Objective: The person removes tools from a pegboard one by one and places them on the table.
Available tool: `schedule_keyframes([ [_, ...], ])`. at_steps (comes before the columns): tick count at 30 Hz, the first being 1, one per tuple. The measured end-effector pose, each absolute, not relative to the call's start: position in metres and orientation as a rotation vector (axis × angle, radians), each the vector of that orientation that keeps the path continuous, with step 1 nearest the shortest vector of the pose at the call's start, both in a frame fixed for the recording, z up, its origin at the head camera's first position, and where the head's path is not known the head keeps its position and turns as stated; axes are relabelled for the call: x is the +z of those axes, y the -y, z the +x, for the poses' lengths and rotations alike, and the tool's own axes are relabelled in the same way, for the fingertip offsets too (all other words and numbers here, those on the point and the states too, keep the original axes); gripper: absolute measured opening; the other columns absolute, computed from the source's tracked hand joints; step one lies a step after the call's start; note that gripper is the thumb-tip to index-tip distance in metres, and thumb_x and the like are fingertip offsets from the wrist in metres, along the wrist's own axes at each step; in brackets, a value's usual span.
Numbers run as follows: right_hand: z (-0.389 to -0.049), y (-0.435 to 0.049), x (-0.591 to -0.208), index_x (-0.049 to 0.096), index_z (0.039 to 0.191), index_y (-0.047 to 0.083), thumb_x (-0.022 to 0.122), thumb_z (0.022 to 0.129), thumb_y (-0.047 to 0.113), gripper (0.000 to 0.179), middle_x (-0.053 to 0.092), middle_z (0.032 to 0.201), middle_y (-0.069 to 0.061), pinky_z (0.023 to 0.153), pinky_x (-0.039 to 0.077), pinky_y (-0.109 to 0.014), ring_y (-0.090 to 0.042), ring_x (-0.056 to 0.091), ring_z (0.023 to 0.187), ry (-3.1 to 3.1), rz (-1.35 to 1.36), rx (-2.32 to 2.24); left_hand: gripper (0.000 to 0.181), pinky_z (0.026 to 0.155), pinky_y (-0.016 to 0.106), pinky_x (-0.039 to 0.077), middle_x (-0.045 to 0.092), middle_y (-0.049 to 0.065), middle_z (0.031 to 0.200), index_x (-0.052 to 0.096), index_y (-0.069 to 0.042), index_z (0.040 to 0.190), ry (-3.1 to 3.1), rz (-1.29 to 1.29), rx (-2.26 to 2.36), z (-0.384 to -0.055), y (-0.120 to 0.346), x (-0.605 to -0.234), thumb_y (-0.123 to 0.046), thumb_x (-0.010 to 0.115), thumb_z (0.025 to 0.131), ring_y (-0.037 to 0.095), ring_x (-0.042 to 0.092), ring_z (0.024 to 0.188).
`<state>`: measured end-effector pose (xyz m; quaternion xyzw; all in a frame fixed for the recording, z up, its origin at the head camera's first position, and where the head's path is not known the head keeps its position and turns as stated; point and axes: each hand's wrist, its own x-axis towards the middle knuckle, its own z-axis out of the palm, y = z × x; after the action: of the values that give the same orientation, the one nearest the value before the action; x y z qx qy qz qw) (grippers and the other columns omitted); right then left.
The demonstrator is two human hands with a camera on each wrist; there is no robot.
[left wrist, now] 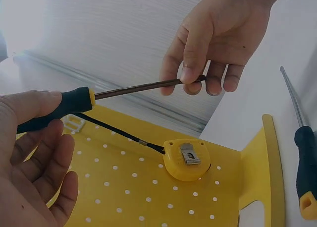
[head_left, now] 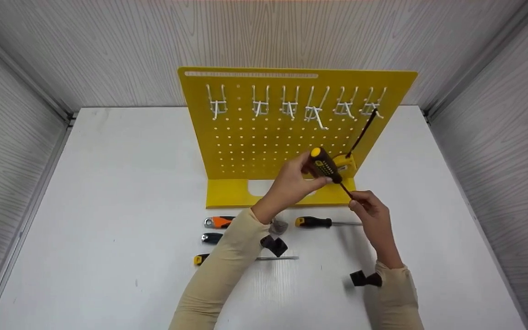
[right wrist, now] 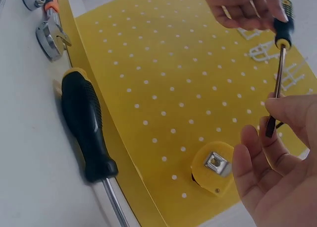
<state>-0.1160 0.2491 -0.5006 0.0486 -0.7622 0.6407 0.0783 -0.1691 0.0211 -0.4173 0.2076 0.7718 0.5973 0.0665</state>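
A screwdriver (head_left: 325,165) with a black and yellow handle is held in the air in front of the yellow pegboard (head_left: 245,146). My left hand (head_left: 291,183) grips its handle (left wrist: 74,102) between thumb and fingers. Near the flat tip, my right hand (head_left: 371,215) pinches the shaft (right wrist: 279,78) with thumb and fingertips. Behind the hands, a yellow tape measure (left wrist: 185,160) hangs by its black strap (head_left: 364,133) from the rightmost white hook (head_left: 373,107). Below the right hand, a second screwdriver (head_left: 314,222) lies on the table.
Several white hooks (head_left: 260,107) line the pegboard's upper part. On the white table (head_left: 130,183), an orange-handled wrench (head_left: 219,222), a dark-handled tool (head_left: 211,238) and another screwdriver (head_left: 277,258) lie partly under the left forearm. The board's yellow base (head_left: 227,195) stands behind them.
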Motion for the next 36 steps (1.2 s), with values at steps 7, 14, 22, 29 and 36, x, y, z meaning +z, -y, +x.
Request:
schedule_keyframes([
  [7,-0.112,-0.261,-0.498,0.063,0.109,-0.008,0.062,0.093,0.007,0.022,0.063,0.093,0.0,0.077,0.05,-0.02,-0.015,0.06,0.083,2.257,0.091,1.959,0.038,0.084,0.025,0.047,0.067,0.006,0.101,0.059,-0.009,0.115,-2.327,0.583,1.803,-0.164,-0.014,-0.429,-0.025,0.075,0.084,0.013,0.059,0.09],
  [14,-0.111,-0.271,-0.499,0.062,0.107,-0.011,0.061,0.093,0.007,0.023,0.061,0.092,-0.002,0.076,0.049,-0.019,-0.011,0.058,0.081,2.225,0.1,1.977,0.038,0.086,0.033,0.047,0.066,0.006,0.104,0.061,-0.01,0.116,-2.304,0.582,1.794,-0.159,-0.008,-0.437,-0.025,0.075,0.084,0.016,0.055,0.093],
  [22,-0.109,-0.283,-0.504,0.062,0.105,-0.008,0.062,0.093,0.008,0.02,0.062,0.083,0.002,0.076,0.05,-0.021,-0.009,0.06,0.079,2.291,-0.008,1.975,0.036,0.082,0.029,0.044,0.064,0.005,0.113,0.062,-0.014,0.115,-2.235,0.586,1.755,-0.153,-0.005,-0.451,-0.024,0.076,0.083,0.016,0.054,0.094],
  [29,-0.104,-0.298,-0.51,0.064,0.105,-0.007,0.065,0.091,0.007,0.02,0.065,0.091,0.009,0.077,0.052,-0.019,-0.004,0.061,0.082,2.476,-0.074,1.911,0.032,0.076,0.028,0.045,0.067,0.002,0.103,0.061,-0.017,0.112,-2.262,0.628,1.618,-0.145,-0.003,-0.471,-0.021,0.076,0.083,0.018,0.056,0.086],
  [36,-0.1,-0.31,-0.518,0.064,0.109,-0.007,0.069,0.089,0.014,0.03,0.065,0.092,0.013,0.076,0.05,-0.016,-0.001,0.06,0.082,2.616,-0.091,1.818,0.033,0.07,0.025,0.039,0.067,0.0,0.091,0.063,-0.02,0.109,-2.45,0.574,1.37,-0.133,-0.007,-0.487,-0.029,0.078,0.08,0.011,0.054,0.078],
])
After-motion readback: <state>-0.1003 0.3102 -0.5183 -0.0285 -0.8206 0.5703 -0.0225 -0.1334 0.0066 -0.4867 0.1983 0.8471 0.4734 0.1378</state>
